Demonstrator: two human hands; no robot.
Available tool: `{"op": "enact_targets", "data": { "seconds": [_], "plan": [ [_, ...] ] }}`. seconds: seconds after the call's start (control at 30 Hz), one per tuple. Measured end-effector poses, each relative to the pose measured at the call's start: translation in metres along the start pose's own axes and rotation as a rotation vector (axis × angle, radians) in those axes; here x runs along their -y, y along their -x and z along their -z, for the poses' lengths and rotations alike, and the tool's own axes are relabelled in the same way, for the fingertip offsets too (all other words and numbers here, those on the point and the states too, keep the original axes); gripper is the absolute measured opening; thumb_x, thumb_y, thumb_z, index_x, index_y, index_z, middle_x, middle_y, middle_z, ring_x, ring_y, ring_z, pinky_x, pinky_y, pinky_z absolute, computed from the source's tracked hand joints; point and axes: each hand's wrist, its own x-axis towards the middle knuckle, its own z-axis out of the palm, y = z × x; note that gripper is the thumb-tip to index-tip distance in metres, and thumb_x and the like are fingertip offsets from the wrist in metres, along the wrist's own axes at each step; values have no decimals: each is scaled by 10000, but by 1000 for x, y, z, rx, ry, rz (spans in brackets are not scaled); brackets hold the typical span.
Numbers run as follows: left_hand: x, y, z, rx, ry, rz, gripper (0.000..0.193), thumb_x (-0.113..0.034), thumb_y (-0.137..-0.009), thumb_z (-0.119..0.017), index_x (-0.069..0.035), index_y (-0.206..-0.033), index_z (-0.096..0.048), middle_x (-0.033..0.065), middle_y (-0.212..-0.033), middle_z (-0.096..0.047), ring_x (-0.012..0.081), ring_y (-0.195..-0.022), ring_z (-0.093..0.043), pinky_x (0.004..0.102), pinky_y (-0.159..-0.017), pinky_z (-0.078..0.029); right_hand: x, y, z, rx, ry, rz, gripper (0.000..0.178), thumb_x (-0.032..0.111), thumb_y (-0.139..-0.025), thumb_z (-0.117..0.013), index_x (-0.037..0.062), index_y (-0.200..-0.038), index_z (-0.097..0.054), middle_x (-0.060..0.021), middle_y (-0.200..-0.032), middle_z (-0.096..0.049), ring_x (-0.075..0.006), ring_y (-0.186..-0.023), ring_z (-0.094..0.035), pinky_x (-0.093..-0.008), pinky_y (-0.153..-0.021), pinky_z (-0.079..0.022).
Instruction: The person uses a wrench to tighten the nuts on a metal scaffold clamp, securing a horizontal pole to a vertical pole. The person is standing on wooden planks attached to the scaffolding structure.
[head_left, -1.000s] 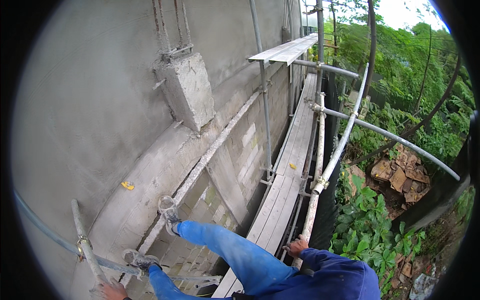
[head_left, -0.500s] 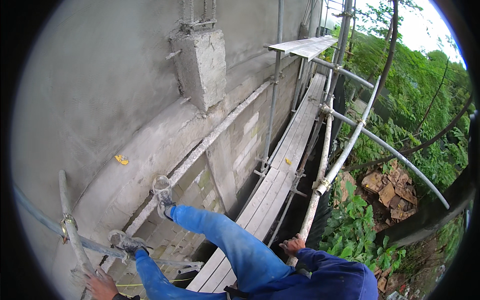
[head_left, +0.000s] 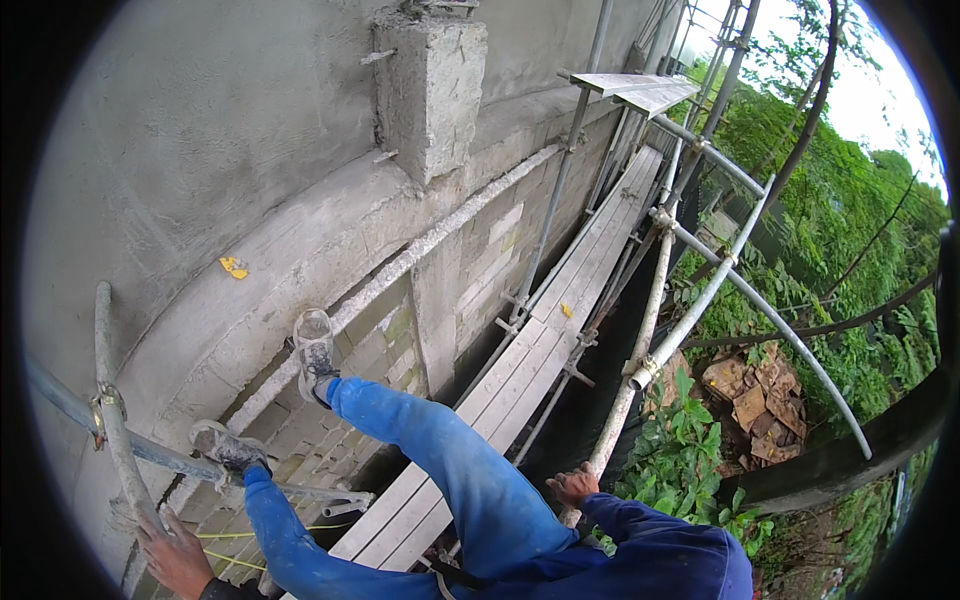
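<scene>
My right hand (head_left: 573,486) is wrapped round a pale, plaster-spattered scaffold pole (head_left: 617,428) that slopes down towards me on the right. At the lower left, my left hand (head_left: 176,556) grips the lower end of another grey scaffold pole (head_left: 121,440); part of its grasp is hidden. My legs, in blue trousers, stretch out to the left. Both my shoes (head_left: 316,350) rest on a rough, mortar-covered pole (head_left: 398,267) running along the wall. A clamp (head_left: 109,398) joins the left pole to a bluish-grey crossing tube (head_left: 62,397).
Beside the grey plastered wall (head_left: 230,110), a concrete stub (head_left: 428,100) juts out. Long walkway planks (head_left: 520,360) run below me, with shorter boards (head_left: 640,88) higher up. Scaffold tubes (head_left: 790,335) cross on the right, past a dark drop, foliage and brown debris (head_left: 765,405).
The view has shifted, so the wall stub sits higher and further right, while my feet appear further left. Both hands stay on their poles, and more of the left hand shows.
</scene>
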Motion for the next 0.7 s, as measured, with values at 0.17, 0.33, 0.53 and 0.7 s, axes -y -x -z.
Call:
{"op": "enact_targets", "data": {
  "seconds": [0.17, 0.33, 0.53, 0.7],
  "plan": [
    [-4, 0, 19, 88, -10, 28, 596, -487, -977, -506, -217, -1497, -401, 151, -1393, -551, 356, -1184, -573, 463, -985, -453, 3, -6, 3, 56, -33, -14, 464, 471, -1012, -390, 146, -1051, -719, -88, -982, -736, -282, -1031, -645, -511, -1093, -251],
    [2, 0, 2, 28, 15, -1, 590, -488, -978, -504, -216, -1492, -410, 161, -1394, -547, 370, -1176, -571, 460, -971, -462, 1, 0, 0, -18, 9, 59, 457, 473, -1010, -393, 155, -1033, -721, -75, -985, -740, -258, -1001, -651, -477, -1042, -280],
    [0, 2, 9, 3, 29, -2, 597, -487, -982, -498, -209, -1500, -396, 172, -1398, -539, 372, -1195, -557, 470, -1004, -432, 8, 0, 13, 35, 33, -10, 428, 454, -1014, -401, 167, -1046, -718, -57, -982, -741, -245, -983, -657, -455, -1004, -300],
    [0, 2, 7, 18, 16, 15, 598, -484, -982, -501, -196, -1497, -400, 171, -1398, -533, 367, -1211, -548, 468, -1012, -419, 9, -1, 22, 43, 83, 50, 428, 461, -1013, -405, 167, -1044, -716, -58, -977, -742, -252, -972, -660, -463, -1011, -301]
  ]
}}
